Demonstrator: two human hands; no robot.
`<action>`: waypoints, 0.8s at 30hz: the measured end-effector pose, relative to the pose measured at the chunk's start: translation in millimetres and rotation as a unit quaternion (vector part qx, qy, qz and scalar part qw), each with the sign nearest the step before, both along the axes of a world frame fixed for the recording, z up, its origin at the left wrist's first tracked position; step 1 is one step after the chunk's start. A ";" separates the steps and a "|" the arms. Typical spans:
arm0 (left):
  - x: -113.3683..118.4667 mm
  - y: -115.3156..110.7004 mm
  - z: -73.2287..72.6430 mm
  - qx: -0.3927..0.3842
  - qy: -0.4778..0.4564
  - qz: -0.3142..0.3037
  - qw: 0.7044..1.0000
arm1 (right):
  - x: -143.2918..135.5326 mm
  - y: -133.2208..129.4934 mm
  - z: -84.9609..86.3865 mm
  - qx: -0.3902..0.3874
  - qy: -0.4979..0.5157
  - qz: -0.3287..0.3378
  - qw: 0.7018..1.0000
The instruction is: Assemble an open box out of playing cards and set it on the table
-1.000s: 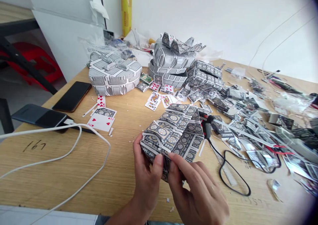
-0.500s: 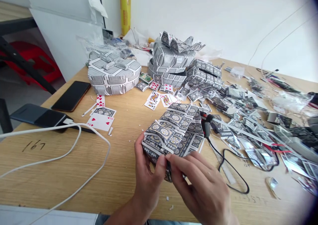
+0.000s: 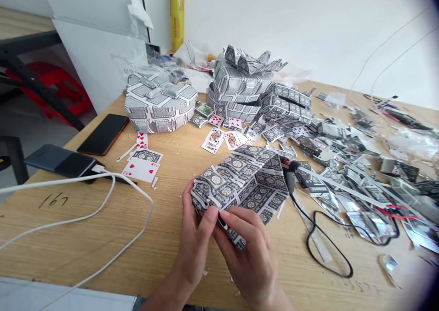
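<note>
A box-like piece woven from playing cards (image 3: 240,178), with dark patterned card backs outward, sits tilted at the front middle of the table. My left hand (image 3: 194,238) grips its near left corner, thumb on top and fingers around the side. The thumb and fingers of my right hand (image 3: 247,247) pinch the near edge, close to the left thumb. A small white-edged strip shows between the two hands, and the fingertips partly hide it. On the right the piece gapes, so its patterned inner wall is visible.
Finished card-woven boxes (image 3: 161,103) stand at the back. A black-corded tool (image 3: 290,174) lies against the piece's right side. Cut cards and scraps (image 3: 343,164) cover the right. At left lie a phone (image 3: 103,134), a power bank (image 3: 60,158) and a white cable (image 3: 151,206).
Both hands have shifted slightly left along the near edge, and the woven piece has turned so more of its inside shows. The right hand's grip has moved closer to me.
</note>
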State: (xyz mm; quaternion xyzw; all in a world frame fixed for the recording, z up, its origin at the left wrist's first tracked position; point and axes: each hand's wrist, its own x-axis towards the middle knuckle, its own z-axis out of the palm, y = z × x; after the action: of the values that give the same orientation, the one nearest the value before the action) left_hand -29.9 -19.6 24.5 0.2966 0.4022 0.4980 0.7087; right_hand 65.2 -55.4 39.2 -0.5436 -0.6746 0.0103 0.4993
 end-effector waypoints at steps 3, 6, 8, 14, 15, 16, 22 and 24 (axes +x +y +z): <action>-14.1 12.8 5.3 -0.024 0.001 -0.008 1.000 | -1.2 0.9 -0.6 -0.007 -0.032 0.031 0.999; -28.8 26.5 12.0 -0.033 -0.013 -0.070 0.997 | -3.7 0.5 1.9 -0.024 -0.058 0.082 0.995; -35.9 34.1 14.6 -0.031 -0.020 -0.106 0.994 | -8.0 1.1 3.2 -0.019 -0.063 0.104 0.992; -42.5 40.8 8.5 -0.039 -0.047 -0.128 0.990 | -20.8 3.4 3.4 -0.017 -0.068 0.085 0.994; -42.3 40.2 6.8 -0.041 -0.054 -0.121 0.990 | -21.7 3.6 3.6 -0.021 -0.070 0.078 0.994; -41.9 39.5 5.3 -0.044 -0.060 -0.114 0.991 | -22.4 3.8 4.0 -0.024 -0.072 0.070 0.995; -38.7 37.0 -0.4 -0.067 -0.069 -0.094 0.991 | -24.4 4.2 5.4 -0.032 -0.087 0.051 0.994; -38.1 36.2 -2.3 -0.066 -0.068 -0.086 0.992 | -24.3 3.7 5.4 -0.030 -0.090 0.047 0.994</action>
State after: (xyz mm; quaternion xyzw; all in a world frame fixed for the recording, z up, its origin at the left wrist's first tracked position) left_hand -68.1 16.6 22.2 0.2484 0.3582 0.4267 0.7924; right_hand 40.9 -51.7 44.6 -0.5242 -0.7411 0.0051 0.4194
